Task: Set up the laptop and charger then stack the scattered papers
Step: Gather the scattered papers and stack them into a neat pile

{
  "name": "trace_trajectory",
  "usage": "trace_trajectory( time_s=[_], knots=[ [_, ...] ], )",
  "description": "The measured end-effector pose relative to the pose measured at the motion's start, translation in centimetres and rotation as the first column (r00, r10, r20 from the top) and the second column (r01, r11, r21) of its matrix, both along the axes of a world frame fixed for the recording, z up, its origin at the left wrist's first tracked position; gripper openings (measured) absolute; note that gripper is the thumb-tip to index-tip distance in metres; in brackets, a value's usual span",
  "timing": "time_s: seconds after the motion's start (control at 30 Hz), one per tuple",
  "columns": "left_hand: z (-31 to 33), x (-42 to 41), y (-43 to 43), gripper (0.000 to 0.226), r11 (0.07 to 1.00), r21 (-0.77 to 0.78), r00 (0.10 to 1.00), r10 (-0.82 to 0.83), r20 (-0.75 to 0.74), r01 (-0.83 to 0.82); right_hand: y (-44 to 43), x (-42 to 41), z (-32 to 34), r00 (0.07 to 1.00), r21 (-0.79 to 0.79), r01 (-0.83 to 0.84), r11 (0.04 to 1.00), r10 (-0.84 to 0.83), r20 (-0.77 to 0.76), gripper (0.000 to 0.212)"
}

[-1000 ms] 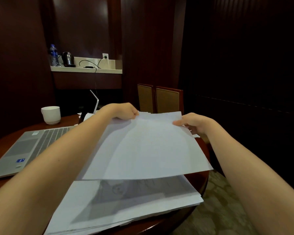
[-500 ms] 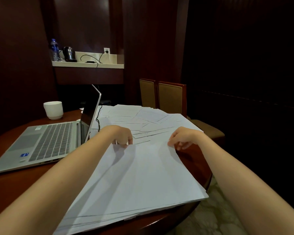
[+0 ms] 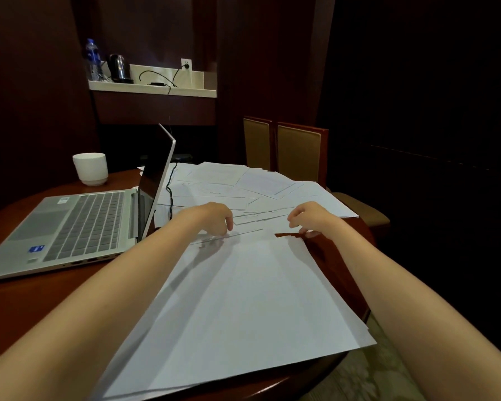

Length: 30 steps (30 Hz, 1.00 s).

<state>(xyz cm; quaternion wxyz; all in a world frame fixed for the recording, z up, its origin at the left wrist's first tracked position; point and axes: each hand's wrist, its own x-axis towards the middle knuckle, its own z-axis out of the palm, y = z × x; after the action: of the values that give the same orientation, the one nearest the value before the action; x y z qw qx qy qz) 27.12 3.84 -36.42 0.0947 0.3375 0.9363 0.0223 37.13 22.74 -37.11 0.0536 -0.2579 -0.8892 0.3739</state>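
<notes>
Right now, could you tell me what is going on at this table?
A person is gathering papers. The left hand and right hand hang over the far edge of the stack, fingers loosely curled, holding nothing. More sheets lie scattered beyond it. The laptop stands open at the left, a cable beside its screen.

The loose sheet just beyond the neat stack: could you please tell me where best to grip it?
Probably take the loose sheet by its near edge, from the person's side: it lies flat, partly overlapping the scattered papers behind, and that edge lies between the left hand and right hand.
</notes>
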Motion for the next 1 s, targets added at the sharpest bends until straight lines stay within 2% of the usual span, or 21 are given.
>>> trace_trajectory(
  time_s=[0.23,0.37,0.5,0.6,0.67,0.73,0.83,0.9,0.97,1.0],
  knots=[
    [-1.2,-2.4,1.0,0.042,0.991,0.127,0.991,0.058,-0.119,-0.043,-0.7,-2.6,-0.7,0.992,-0.214,-0.011,0.977,-0.017,-0.129,0.029],
    [-1.4,-3.7,2.3,0.047,0.996,0.077,0.974,0.058,-0.220,-0.042,-0.8,-4.7,-0.7,0.994,-0.146,-0.059,0.988,0.044,-0.101,0.030],
    [-1.7,-5.4,3.6,0.046,0.997,0.071,0.956,0.058,-0.287,-0.039,-0.6,-7.2,-0.5,0.989,-0.087,-0.073,0.994,0.060,-0.138,0.028],
    [-2.1,-6.9,4.3,0.047,0.995,0.088,0.956,0.068,-0.285,-0.044,-0.3,-9.2,-0.6,0.988,-0.123,-0.060,0.991,0.041,-0.150,0.028],
    [-2.6,-7.8,4.6,0.050,0.995,0.091,0.958,0.068,-0.278,-0.045,0.0,-10.5,-0.9,0.988,-0.203,-0.039,0.978,0.008,-0.154,0.028],
    [-3.0,-8.8,4.9,0.054,0.996,0.082,0.955,0.051,-0.293,-0.028,0.1,-12.1,-1.1,0.980,-0.380,0.042,0.924,-0.113,-0.166,0.029],
    [-2.9,-10.2,5.2,0.058,0.997,0.056,0.934,-0.026,-0.356,0.049,0.1,-13.5,-1.3,0.941,-0.692,0.172,0.701,-0.325,-0.096,0.035],
    [-2.6,-10.9,5.6,0.058,0.995,0.029,0.921,-0.081,-0.381,0.099,0.1,-14.1,-1.4,0.946,-0.770,0.138,0.623,-0.313,-0.083,0.034],
    [-2.6,-11.5,6.0,0.055,0.992,0.005,0.910,-0.116,-0.399,0.129,0.1,-14.3,-1.4,0.959,-0.809,0.111,0.578,-0.274,-0.065,0.018],
    [-2.7,-11.8,6.2,0.054,0.991,0.005,0.908,-0.122,-0.401,0.135,0.1,-14.6,-1.3,0.964,-0.801,0.126,0.586,-0.262,-0.040,0.007]
  ],
)
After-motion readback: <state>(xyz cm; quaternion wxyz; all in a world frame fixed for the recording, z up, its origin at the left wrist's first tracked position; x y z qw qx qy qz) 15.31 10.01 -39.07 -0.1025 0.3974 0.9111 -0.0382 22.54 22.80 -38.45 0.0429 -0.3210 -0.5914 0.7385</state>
